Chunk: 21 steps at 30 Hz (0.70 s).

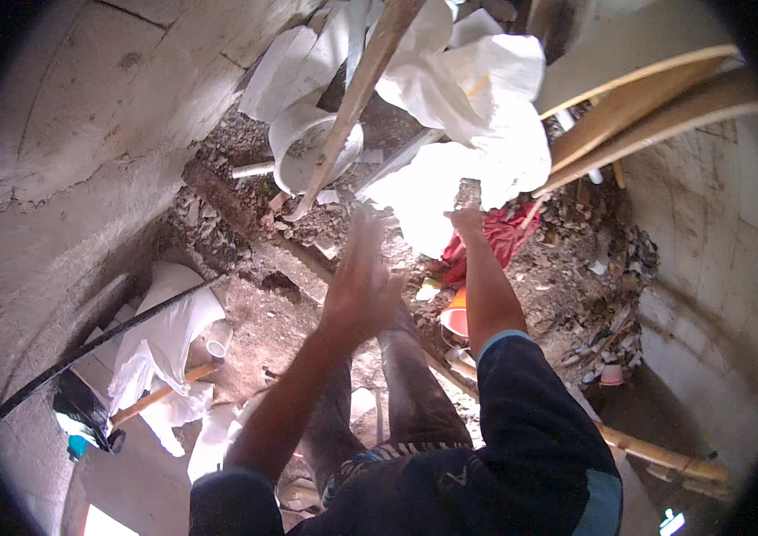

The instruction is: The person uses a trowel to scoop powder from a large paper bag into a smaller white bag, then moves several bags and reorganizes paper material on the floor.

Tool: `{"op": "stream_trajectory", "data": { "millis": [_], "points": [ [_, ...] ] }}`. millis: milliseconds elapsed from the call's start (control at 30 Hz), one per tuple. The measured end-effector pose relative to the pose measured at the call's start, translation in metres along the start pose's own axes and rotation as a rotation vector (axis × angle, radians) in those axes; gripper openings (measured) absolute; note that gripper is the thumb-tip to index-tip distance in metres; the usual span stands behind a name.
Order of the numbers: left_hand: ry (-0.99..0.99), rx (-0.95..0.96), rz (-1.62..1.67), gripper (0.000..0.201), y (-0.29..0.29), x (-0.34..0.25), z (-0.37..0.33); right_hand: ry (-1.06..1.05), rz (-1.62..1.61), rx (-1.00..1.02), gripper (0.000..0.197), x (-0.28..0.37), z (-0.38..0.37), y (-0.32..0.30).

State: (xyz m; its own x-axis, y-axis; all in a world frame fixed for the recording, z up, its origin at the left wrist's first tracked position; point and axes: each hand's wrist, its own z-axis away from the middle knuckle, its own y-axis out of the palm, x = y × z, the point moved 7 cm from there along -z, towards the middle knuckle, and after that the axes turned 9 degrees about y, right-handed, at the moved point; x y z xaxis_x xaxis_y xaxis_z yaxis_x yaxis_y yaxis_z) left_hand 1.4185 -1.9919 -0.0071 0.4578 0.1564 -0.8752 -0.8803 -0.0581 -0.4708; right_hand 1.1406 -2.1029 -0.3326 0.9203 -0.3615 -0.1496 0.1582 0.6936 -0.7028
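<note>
Site: a rough, run-down enclosure strewn with scrap; whether roofed room or walled yard, cannot tell. Evidence: stained, cracked left wall [84, 116] and pale, dirty right wall [719, 188] bound the space. Between them, bare earthen ground [258, 313] carries a layer of rubble [580, 277]. Loose wooden boards [656, 107] and a slanting plank [366, 89] stand among the waste. Also noted: crumpled white material [509, 85], white tub [282, 156], tangled red cloth [504, 246], small pink pot [611, 375]. Strong light falls on the white material; the margins are dim.
</note>
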Motion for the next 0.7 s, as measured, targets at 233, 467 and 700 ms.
{"op": "stream_trajectory", "data": {
  "millis": [233,467,700],
  "points": [
    [-1.093,0.255,-0.156,0.08,0.018,0.154,0.489,-0.247,-0.485,0.165,0.057,-0.009,-0.137,-0.001],
    [-1.234,0.054,-0.184,0.065,0.002,0.088,0.611,-0.081,-0.434,0.615,0.037,0.018,0.09,0.033],
    [-0.588,-0.335,0.118,0.09,-0.053,0.035,0.318,-0.85,-0.418,0.511,0.047,-0.015,0.381,-0.084]
  ]
}}
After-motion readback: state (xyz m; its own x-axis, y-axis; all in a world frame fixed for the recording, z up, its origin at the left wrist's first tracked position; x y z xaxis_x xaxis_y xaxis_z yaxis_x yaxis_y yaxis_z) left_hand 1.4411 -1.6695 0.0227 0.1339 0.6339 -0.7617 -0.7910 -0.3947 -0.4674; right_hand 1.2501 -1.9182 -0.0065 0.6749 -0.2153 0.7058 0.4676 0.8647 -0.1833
